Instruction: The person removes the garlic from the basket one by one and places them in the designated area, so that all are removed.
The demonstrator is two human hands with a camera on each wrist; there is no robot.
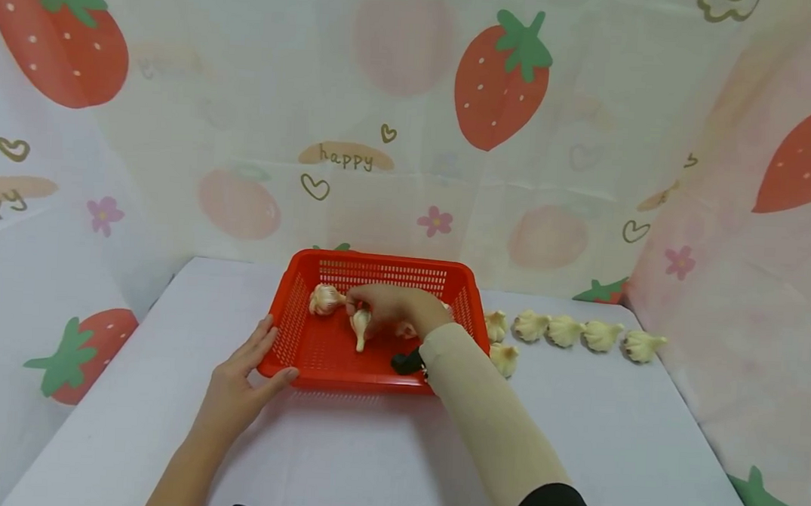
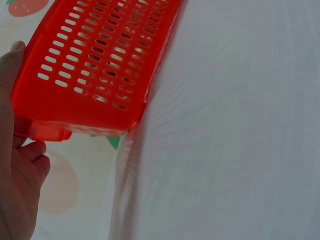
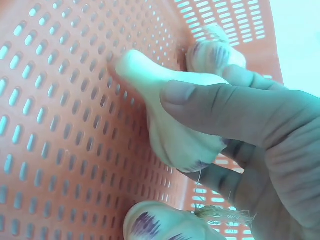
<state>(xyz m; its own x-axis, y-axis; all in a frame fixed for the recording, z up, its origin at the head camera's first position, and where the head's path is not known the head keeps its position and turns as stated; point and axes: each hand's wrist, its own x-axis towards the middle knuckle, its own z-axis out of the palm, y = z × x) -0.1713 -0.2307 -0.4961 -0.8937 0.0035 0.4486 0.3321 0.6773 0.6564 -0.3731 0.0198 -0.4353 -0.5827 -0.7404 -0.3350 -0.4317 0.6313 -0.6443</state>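
A red plastic basket [image 1: 366, 376] with slotted walls stands on the white table. At its left corner my left hand [image 1: 240, 382] holds the rim, thumb along the front edge. The left wrist view shows that hand's fingers [image 2: 37, 160] bent below the rim. Inside the basket my right hand [image 1: 393, 304] pinches a garlic bulb [image 3: 175, 120] between thumb and fingers, its stem pointing toward the front in the head view. Another garlic bulb [image 1: 326, 300] lies just left of this hand. In the right wrist view, one purple-streaked bulb [image 3: 165, 225] sits below the held one and another bulb [image 3: 212, 57] above.
Right of the basket, several pale garlic bulbs [image 1: 565, 332] form a row along the back of the table [image 1: 574, 426]. One more bulb [image 1: 504, 358] lies in front of them, against the basket's right side. A strawberry-printed curtain [image 1: 413, 72] hangs behind and at both sides.
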